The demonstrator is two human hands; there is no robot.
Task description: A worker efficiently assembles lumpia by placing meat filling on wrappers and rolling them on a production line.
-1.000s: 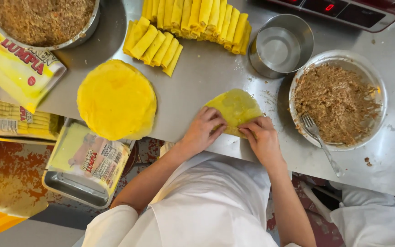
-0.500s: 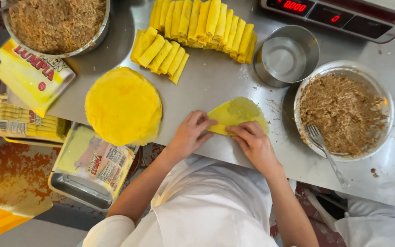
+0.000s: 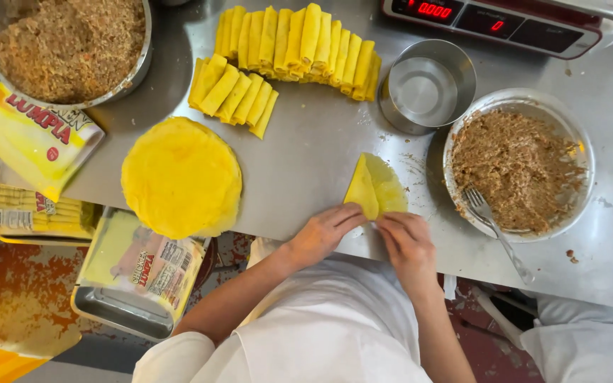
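Both my hands are down on the steel desk (image 3: pixel 321 163), close together, fingertips pinching the near corner of the thin yellow round wrapper (image 3: pixel 376 189) I'm folding. My left hand (image 3: pixel 321 234) presses the left flap over, my right hand (image 3: pixel 407 245) holds the right edge; neither is closed round anything, just flat fingers on the sheet. The wrapper lies just beyond my fingertips, half folded.

Risks as I judge them: this sheet looks thin, so a hard tug could tear it at the crease. A loose fold could let filling spill out; I can't see the filling under the flap. The work sits near the desk's front edge, so a slip could send it off.

Counting now. One wrapper in hand. One stack of flat yellow wrappers (image 3: pixel 181 177) to my left. Beyond it, rolled yellow sticks (image 3: pixel 285 57) in two rows: about six in the near row, roughly a dozen in the far one, too tightly packed for an exact count. Two bowls of brown minced filling: a clear one (image 3: pixel 519 169) to my right with one metal fork (image 3: pixel 494 230), a large steel one (image 3: pixel 72 50) far left. One empty round steel cup (image 3: pixel 426 85). One digital scale (image 3: pixel 512 21) beyond it.
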